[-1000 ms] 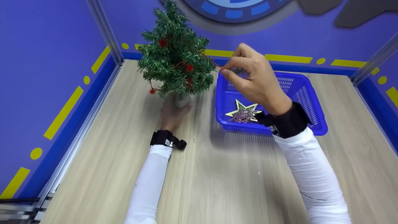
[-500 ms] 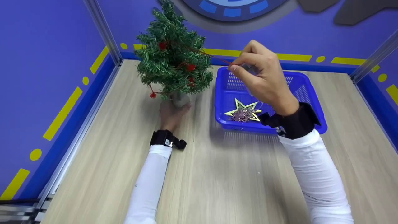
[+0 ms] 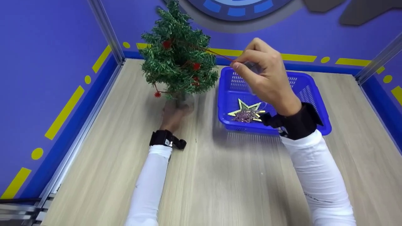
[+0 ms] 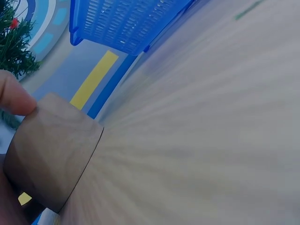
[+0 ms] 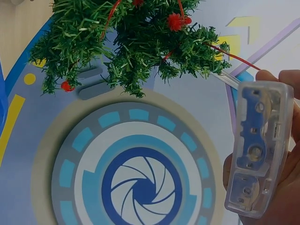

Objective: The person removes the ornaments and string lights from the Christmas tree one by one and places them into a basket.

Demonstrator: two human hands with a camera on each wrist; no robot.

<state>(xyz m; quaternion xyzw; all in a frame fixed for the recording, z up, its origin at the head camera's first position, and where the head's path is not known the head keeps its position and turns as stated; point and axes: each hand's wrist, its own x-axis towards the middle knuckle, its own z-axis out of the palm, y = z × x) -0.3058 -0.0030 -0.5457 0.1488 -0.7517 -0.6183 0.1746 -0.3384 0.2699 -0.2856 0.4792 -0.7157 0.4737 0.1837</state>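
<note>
A small artificial Christmas tree [image 3: 176, 62] stands at the back left of the table, with red starburst lights on a red wire around its branches. My left hand [image 3: 172, 115] grips its round wooden base [image 4: 51, 150], thumb on the upper edge. To the right of the tree, above a basket, my right hand [image 3: 267, 75] holds a clear plastic battery box [image 5: 258, 145]. From that hand the red wire [image 3: 220, 55] runs fairly straight into the branches. Much of the wire is hidden among the needles.
Under my right hand is a blue plastic basket [image 3: 224, 121]. A gold-edged star [image 3: 241, 105] and a glittery pink snowflake [image 3: 245, 116] lie in it. Patterned blue panels [image 3: 59, 78] wall the table at the back and sides.
My right hand has moved right and slightly up, away from the tree, and a longer stretch of red wire shows between them. My left hand stays at the base.
</note>
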